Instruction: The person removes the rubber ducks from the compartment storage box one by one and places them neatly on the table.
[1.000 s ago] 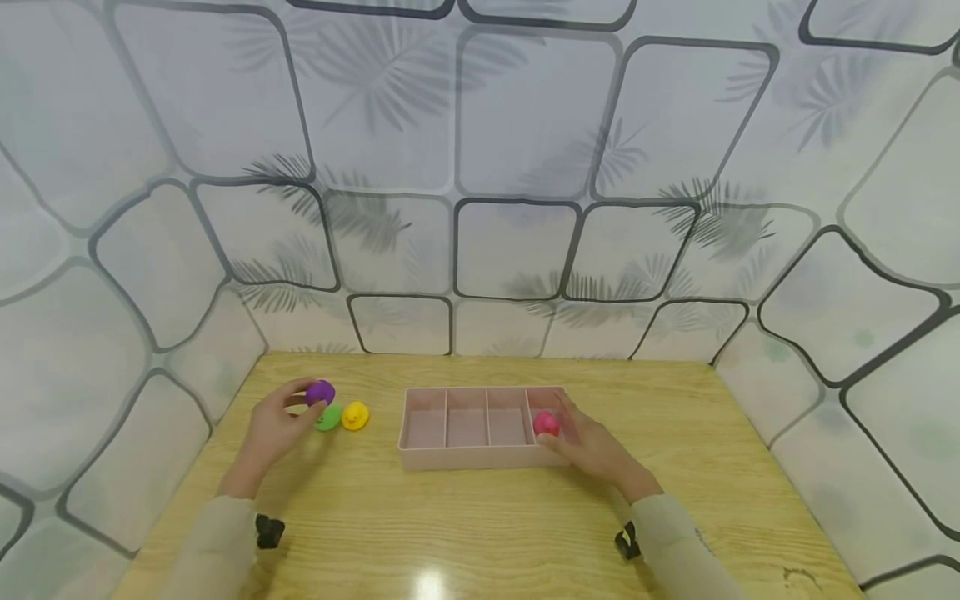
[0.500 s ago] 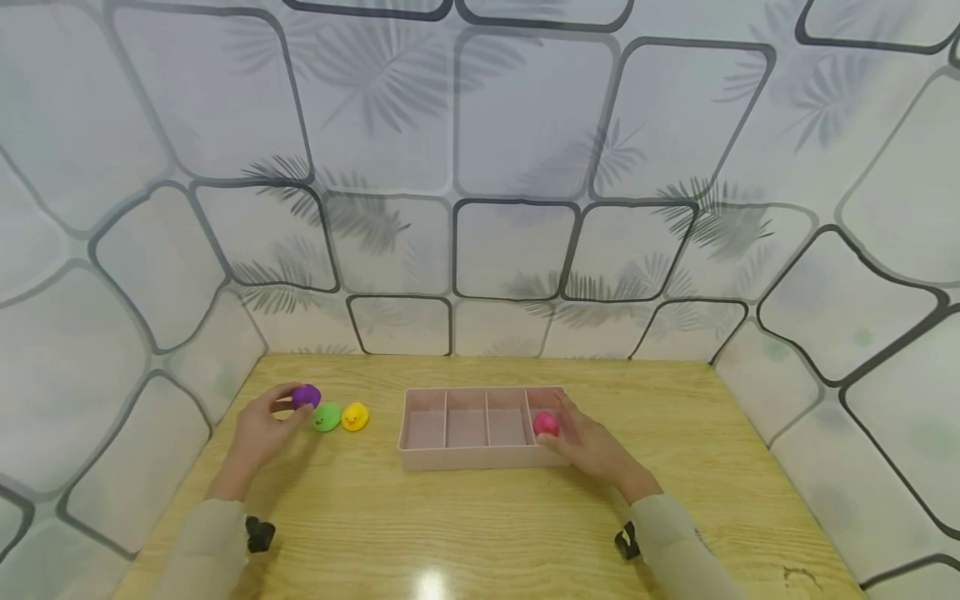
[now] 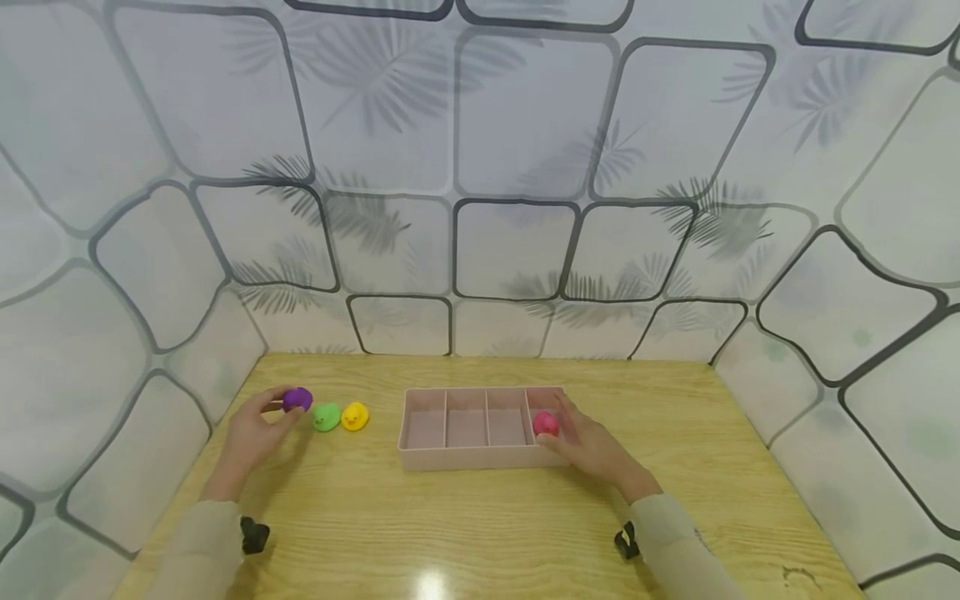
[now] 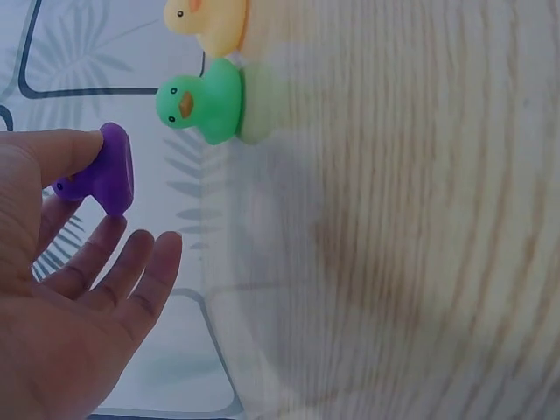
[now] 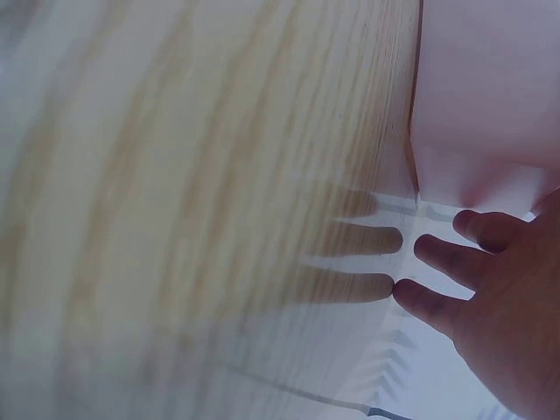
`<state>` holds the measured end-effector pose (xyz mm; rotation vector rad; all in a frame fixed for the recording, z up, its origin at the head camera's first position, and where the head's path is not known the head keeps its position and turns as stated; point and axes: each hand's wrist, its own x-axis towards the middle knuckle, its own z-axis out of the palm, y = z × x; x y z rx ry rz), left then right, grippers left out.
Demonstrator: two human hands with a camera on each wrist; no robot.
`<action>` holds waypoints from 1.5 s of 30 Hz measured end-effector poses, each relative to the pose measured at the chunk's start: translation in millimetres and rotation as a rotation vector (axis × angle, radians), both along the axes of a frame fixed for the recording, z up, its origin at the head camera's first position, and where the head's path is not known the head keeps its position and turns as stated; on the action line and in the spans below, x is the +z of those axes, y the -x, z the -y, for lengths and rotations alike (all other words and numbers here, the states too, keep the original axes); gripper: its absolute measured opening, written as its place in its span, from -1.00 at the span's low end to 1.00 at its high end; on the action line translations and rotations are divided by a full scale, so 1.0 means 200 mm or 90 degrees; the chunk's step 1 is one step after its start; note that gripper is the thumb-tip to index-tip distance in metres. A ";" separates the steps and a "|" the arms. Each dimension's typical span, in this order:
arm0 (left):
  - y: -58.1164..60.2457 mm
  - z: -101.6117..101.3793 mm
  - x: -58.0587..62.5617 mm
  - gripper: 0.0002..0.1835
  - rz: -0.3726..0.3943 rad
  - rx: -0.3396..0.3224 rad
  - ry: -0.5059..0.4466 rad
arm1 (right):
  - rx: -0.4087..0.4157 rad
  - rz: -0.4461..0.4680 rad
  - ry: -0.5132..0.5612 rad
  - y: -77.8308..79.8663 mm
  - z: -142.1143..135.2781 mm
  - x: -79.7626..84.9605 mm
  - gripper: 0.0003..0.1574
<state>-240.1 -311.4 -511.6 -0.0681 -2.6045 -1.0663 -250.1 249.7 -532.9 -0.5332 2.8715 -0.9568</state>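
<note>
My left hand (image 3: 251, 429) pinches a purple rubber duck (image 3: 297, 400) between thumb and fingers; in the left wrist view the duck (image 4: 107, 171) is tipped on its side, its flat base turned toward the table. Just right of it a green rubber duck (image 3: 327, 417) and a yellow rubber duck (image 3: 355, 416) stand side by side on the table. A pink divided box (image 3: 480, 458) sits mid-table. My right hand (image 3: 596, 446) grips its right end, thumb at the front rim, a finger at the back corner. A pink rubber duck (image 3: 547, 423) lies in the rightmost compartment.
The wooden table (image 3: 480, 533) is enclosed at the back and both sides by patterned panels (image 3: 517, 250). The box's three left compartments show bare floors. Dark wrist-worn pieces (image 3: 255, 535) stick out beside both sleeves.
My left hand has moved left and slightly toward me with the purple duck, uncovering the green duck fully. The right hand, box and other ducks stay where they were.
</note>
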 end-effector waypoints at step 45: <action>0.04 0.04 -0.09 -0.51 0.124 -0.035 0.069 | 0.002 -0.018 0.005 -0.01 0.01 0.01 0.15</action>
